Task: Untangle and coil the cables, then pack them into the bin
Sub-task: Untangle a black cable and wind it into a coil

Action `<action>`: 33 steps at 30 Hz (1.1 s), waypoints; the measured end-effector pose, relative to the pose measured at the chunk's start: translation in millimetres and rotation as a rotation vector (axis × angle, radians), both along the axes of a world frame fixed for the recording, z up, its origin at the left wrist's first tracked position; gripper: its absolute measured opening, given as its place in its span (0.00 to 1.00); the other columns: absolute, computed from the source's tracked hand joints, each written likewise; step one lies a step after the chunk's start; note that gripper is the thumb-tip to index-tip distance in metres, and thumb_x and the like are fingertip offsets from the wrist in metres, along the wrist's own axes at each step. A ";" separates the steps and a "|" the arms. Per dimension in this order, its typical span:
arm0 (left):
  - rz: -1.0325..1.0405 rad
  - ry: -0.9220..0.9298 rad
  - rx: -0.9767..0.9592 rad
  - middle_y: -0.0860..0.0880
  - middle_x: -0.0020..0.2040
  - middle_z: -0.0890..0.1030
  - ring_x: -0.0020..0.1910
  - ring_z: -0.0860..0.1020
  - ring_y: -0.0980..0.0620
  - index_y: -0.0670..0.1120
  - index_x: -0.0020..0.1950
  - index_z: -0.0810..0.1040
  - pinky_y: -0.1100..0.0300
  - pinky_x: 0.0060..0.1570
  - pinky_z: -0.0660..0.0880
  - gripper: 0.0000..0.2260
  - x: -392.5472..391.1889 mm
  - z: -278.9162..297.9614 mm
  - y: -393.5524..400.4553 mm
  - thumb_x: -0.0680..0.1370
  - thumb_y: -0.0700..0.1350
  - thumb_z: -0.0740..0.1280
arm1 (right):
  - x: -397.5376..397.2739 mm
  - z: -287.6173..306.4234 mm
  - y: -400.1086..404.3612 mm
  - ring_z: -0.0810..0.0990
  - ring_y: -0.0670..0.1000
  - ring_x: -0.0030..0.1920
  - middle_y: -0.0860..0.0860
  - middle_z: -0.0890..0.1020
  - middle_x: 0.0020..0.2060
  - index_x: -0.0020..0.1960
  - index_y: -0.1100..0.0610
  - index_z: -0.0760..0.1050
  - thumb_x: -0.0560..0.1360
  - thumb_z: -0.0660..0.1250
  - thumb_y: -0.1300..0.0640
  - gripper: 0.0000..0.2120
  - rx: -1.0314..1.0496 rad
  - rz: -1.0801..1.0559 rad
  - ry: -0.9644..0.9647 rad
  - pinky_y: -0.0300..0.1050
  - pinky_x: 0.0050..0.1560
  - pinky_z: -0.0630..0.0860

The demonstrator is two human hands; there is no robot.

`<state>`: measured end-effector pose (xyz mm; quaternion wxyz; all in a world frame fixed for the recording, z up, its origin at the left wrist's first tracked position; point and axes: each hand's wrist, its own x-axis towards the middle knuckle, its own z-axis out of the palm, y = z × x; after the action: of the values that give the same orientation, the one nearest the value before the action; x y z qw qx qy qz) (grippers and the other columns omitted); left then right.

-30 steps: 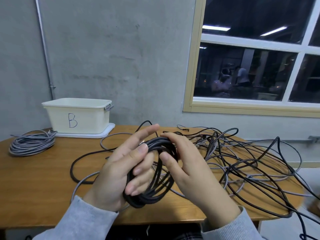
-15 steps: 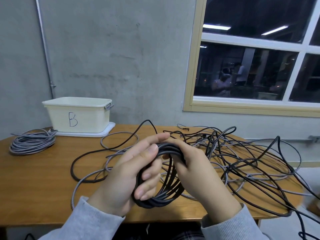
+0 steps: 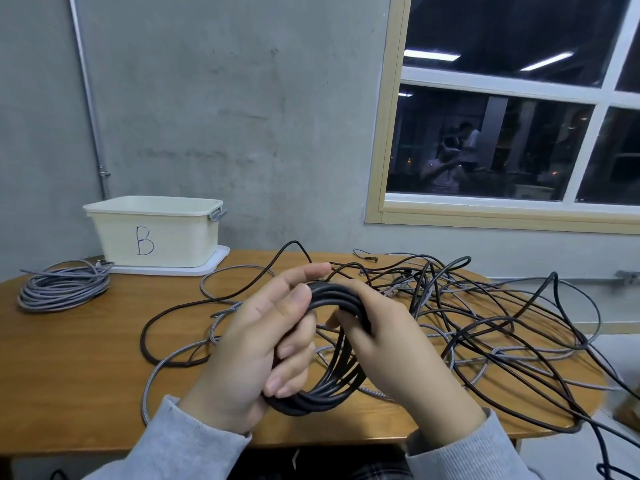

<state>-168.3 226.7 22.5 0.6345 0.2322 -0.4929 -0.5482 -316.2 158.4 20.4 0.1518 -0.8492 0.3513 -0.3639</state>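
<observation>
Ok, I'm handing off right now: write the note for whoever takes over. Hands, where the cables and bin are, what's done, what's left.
Left hand: grips the black coil, fingers curled through its loops.
Right hand: holds the top of the same coil.
The coil is held above the table; a black tail seems to run from it across the tabletop.
Bin marked B: back left, standing on its lid; its inside is out of sight.
Done: a grey coil lies beside the bin.
Left: finish the black coil, untangle and coil the tangled pile on the right, pack all coils into the bin.
</observation>
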 end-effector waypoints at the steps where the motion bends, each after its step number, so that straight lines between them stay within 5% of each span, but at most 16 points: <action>1: -0.031 -0.001 -0.005 0.51 0.24 0.63 0.15 0.59 0.59 0.47 0.59 0.79 0.70 0.18 0.60 0.20 0.5 -0.5 0.1 0.70 0.52 0.73 | -0.7 1.2 -0.8 0.79 0.42 0.44 0.42 0.81 0.42 0.62 0.39 0.70 0.79 0.60 0.60 0.18 -0.001 -0.009 0.006 0.43 0.48 0.76; 6: -0.008 -0.041 0.041 0.50 0.25 0.63 0.15 0.58 0.59 0.47 0.59 0.80 0.69 0.18 0.58 0.15 1.2 1.3 0.2 0.72 0.46 0.66 | -0.1 0.4 -1.3 0.79 0.42 0.45 0.41 0.82 0.43 0.63 0.39 0.70 0.79 0.60 0.59 0.19 -0.015 -0.009 -0.004 0.45 0.49 0.76; 13: 0.132 0.104 -0.014 0.51 0.25 0.61 0.14 0.57 0.60 0.48 0.54 0.82 0.73 0.18 0.58 0.13 3.5 12.2 -2.7 0.73 0.46 0.62 | -1.1 3.3 -1.2 0.75 0.39 0.51 0.36 0.77 0.51 0.67 0.41 0.65 0.75 0.51 0.37 0.22 -0.056 -0.016 -0.015 0.42 0.52 0.74; 16: 0.198 0.201 -0.073 0.52 0.25 0.61 0.15 0.57 0.61 0.49 0.52 0.83 0.74 0.19 0.57 0.09 10.2 16.6 -0.8 0.77 0.44 0.63 | -6.9 2.4 -5.7 0.74 0.35 0.43 0.36 0.76 0.42 0.59 0.37 0.64 0.81 0.53 0.49 0.10 -0.054 -0.049 -0.051 0.32 0.41 0.71; 19: 0.278 0.286 -0.115 0.52 0.25 0.61 0.15 0.57 0.61 0.50 0.48 0.81 0.72 0.19 0.54 0.12 11.5 20.5 2.1 0.76 0.46 0.58 | -10.0 -0.6 -10.1 0.73 0.40 0.35 0.41 0.76 0.39 0.58 0.40 0.60 0.82 0.53 0.54 0.10 -0.063 -0.101 -0.043 0.33 0.34 0.68; 23: 0.442 0.353 -0.126 0.52 0.26 0.62 0.16 0.57 0.60 0.50 0.45 0.80 0.71 0.18 0.56 0.13 12.4 18.1 -2.7 0.80 0.46 0.56 | -9.5 0.0 -8.5 0.75 0.40 0.41 0.40 0.76 0.39 0.50 0.43 0.62 0.80 0.59 0.55 0.08 -0.077 -0.104 -0.094 0.32 0.38 0.69; 27: 0.520 0.390 -0.100 0.53 0.26 0.63 0.16 0.57 0.60 0.48 0.45 0.78 0.70 0.17 0.57 0.13 13.5 11.0 -6.5 0.82 0.45 0.55 | -15.2 2.3 -8.1 0.77 0.42 0.39 0.41 0.79 0.34 0.44 0.50 0.73 0.76 0.67 0.56 0.04 -0.144 -0.125 -0.155 0.42 0.38 0.75; 30: 0.521 0.433 -0.106 0.53 0.26 0.62 0.16 0.57 0.60 0.48 0.44 0.76 0.71 0.17 0.56 0.13 17.2 12.2 -5.7 0.83 0.45 0.54 | -21.0 3.6 -9.9 0.78 0.38 0.39 0.37 0.79 0.35 0.46 0.46 0.78 0.75 0.68 0.52 0.02 -0.149 -0.154 -0.119 0.37 0.38 0.74; 33: 0.485 0.499 -0.111 0.54 0.26 0.62 0.16 0.57 0.60 0.49 0.44 0.76 0.70 0.16 0.57 0.14 21.7 14.8 -4.7 0.83 0.46 0.54 | -21.7 5.3 -10.9 0.75 0.35 0.45 0.33 0.77 0.43 0.58 0.42 0.78 0.78 0.63 0.55 0.13 -0.127 -0.165 -0.024 0.28 0.44 0.70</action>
<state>-146.6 222.0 37.3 0.8588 0.1667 -0.2824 -0.3937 -337.9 147.6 25.7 0.0713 -0.8210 0.3942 -0.4067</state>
